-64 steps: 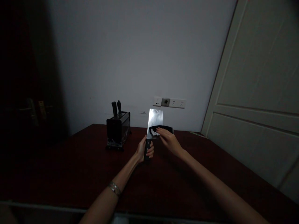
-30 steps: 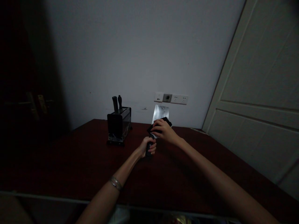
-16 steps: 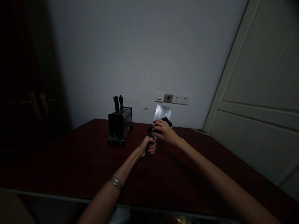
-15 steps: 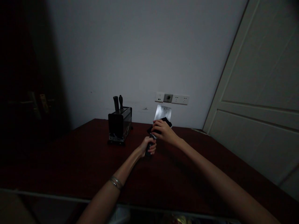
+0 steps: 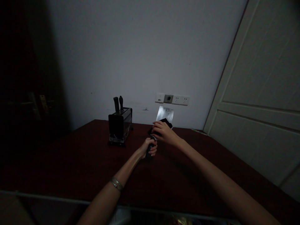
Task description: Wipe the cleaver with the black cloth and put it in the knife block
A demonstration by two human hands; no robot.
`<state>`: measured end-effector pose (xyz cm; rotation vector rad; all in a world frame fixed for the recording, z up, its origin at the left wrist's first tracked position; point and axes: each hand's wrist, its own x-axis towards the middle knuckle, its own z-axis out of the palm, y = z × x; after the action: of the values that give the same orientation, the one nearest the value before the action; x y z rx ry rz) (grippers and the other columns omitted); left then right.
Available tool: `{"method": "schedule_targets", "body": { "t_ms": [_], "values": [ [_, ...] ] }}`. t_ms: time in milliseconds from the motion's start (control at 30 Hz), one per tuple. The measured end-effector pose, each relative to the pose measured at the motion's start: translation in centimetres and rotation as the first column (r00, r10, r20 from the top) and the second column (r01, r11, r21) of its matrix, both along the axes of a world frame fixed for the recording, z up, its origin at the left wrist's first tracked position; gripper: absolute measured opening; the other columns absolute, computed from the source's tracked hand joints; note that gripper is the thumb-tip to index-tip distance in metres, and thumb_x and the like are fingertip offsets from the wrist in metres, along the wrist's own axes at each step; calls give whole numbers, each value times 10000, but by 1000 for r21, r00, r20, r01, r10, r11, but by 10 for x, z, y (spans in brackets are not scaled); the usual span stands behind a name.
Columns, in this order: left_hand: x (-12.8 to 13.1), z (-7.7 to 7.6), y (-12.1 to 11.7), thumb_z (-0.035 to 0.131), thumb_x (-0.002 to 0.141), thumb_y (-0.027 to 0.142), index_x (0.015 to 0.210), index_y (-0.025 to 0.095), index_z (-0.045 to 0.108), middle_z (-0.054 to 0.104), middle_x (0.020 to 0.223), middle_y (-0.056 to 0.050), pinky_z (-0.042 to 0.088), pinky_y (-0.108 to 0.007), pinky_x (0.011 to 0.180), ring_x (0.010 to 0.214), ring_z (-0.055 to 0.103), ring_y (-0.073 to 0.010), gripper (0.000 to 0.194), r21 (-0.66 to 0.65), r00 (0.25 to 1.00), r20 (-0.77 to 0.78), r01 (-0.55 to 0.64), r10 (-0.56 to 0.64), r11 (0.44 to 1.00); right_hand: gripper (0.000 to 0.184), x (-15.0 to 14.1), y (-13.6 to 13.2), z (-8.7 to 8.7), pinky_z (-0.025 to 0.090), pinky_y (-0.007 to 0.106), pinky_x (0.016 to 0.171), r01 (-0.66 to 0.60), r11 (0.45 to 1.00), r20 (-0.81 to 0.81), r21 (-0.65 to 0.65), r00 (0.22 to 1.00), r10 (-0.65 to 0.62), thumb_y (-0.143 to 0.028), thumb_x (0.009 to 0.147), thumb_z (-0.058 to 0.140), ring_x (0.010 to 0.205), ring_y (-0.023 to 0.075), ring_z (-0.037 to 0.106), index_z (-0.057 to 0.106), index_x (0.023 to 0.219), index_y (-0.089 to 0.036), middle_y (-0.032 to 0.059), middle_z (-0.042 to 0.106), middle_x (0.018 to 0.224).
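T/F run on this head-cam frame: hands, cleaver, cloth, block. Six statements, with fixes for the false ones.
1. The left hand grips the cleaver by its handle. True.
2. The right arm wears the bracelet. False: the bracelet is on the left arm.
3. Two handles stick up from the block. True.
4. In the picture, the block stands right of the cleaver. False: it stands to the left.
5. The right hand holds a dark cloth. True.
6. The dark cloth hides the whole cleaver blade. False: the blade's far end shows.
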<state>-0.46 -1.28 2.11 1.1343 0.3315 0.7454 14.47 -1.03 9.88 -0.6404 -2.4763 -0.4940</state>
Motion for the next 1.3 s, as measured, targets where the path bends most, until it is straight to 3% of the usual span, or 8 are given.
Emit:
{"method": "schedule_targets", "body": {
  "t_ms": [267, 500, 700, 833, 933, 1067, 1167, 1300],
  "values": [
    [-5, 4, 0, 491, 659, 208, 610, 185, 398, 310, 361, 88, 284, -182, 310, 265, 228, -51, 108, 34, 997, 71, -14, 12, 999, 131, 10, -5, 1, 381, 393, 886, -35, 999, -11, 12, 999, 35, -227, 849, 526, 1149, 239, 424, 616, 941, -201, 73, 596, 1004],
    [-1, 2, 1, 492, 618, 219, 571, 189, 366, 314, 354, 85, 269, -184, 309, 254, 236, -47, 138, 47, 998, -48, -37, 39, 998, 137, -1, -2, -3, 390, 408, 863, -32, 999, -34, 39, 999, 34, -221, 858, 517, 1137, 254, 440, 630, 930, -192, 77, 615, 989],
    [0, 2, 0, 515, 650, 248, 623, 178, 415, 324, 383, 81, 268, -185, 324, 276, 251, -53, 125, 64, 995, 24, -102, 101, 993, 134, -4, -4, -14, 395, 392, 882, -77, 996, -355, 44, 931, 87, -222, 865, 509, 1080, 220, 495, 639, 894, -204, 66, 639, 929],
    [-3, 3, 0, 462, 723, 333, 681, 165, 464, 345, 434, 60, 294, -198, 360, 315, 280, -63, 173, 43, 989, 123, -93, 87, 995, 107, -2, -3, -17, 413, 370, 874, -8, 999, -794, 33, 608, 31, -272, 816, 570, 969, 201, 553, 644, 807, -196, 52, 640, 871],
    [-5, 4, 2, 414, 777, 411, 731, 157, 488, 358, 469, 49, 310, -210, 386, 340, 307, -74, 269, 18, 980, 155, -126, 122, 992, 193, 2, 4, -16, 450, 328, 788, -35, 993, -980, -108, 170, -101, -346, 739, 629, 819, 173, 583, 646, 794, -162, 36, 639, 811],
    [-6, 5, 2, 352, 824, 492, 796, 139, 512, 381, 509, 37, 328, -222, 418, 374, 347, -85, 388, 7, 978, 142, -155, 152, 988, 319, 11, 15, -24, 478, 267, 673, -346, 927, -897, -147, -349, -273, -365, 594, 722, 666, 122, 583, 629, 816, -154, -10, 635, 728],
    [-5, 4, 4, 367, 832, 496, 806, 132, 521, 380, 518, 40, 316, -214, 411, 377, 346, -78, 396, 33, 972, 128, -203, 197, 979, 297, 17, 20, -37, 488, 239, 619, -490, 863, -781, -120, -490, -387, -292, 561, 753, 613, 104, 584, 614, 793, -171, -33, 635, 691],
    [-2, 1, 9, 442, 798, 554, 761, 144, 499, 376, 491, 55, 278, -198, 377, 352, 339, -66, 415, 113, 930, 96, -365, 356, 924, 249, 23, 24, -55, 490, 219, 561, -596, 792, -717, -136, -492, -493, -217, 584, 747, 567, 95, 579, 596, 778, -173, -48, 629, 652]
  ]
}}
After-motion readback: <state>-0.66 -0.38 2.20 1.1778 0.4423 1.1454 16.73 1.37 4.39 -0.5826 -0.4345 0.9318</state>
